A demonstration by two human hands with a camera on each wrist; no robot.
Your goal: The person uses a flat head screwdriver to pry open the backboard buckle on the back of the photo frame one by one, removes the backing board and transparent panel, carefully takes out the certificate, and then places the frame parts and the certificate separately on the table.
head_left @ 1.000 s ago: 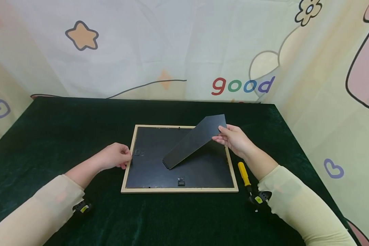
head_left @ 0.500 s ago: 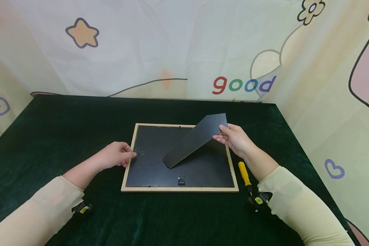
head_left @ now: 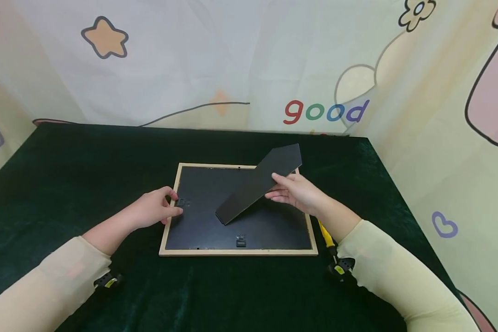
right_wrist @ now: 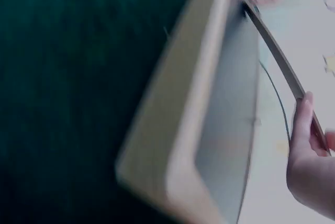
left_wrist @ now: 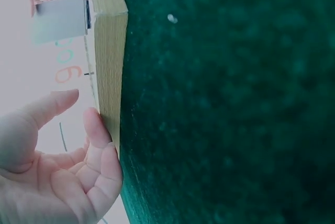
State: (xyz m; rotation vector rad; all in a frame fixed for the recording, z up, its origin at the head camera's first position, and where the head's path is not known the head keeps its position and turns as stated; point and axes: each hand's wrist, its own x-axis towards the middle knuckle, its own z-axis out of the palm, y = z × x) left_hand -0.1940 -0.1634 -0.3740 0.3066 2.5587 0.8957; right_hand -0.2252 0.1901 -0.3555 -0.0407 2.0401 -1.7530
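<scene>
A picture frame (head_left: 240,252) with a pale wooden rim lies on the table, its black backing (head_left: 203,189) facing up. The black stand leg (head_left: 261,180) hinged to that backing is raised at a slant. My right hand (head_left: 296,193) pinches the leg partway along, thumb on its upper face and fingers beneath. At the frame's left edge is my left hand (head_left: 153,207). In the left wrist view its bent fingers (left_wrist: 99,130) touch the rim's outer side, while the thumb stays apart above the frame. The right wrist view is blurred.
A yellow-handled screwdriver (head_left: 325,235) lies right of the frame, partly hidden by my right forearm. Dark green cloth (head_left: 216,295) covers the table. Printed curtains (head_left: 182,60) stand behind and at the sides.
My right hand has slid down the stand leg, leftward from near its free end. My left thumb and fingers have spread apart at the frame's edge. The leg stays raised.
</scene>
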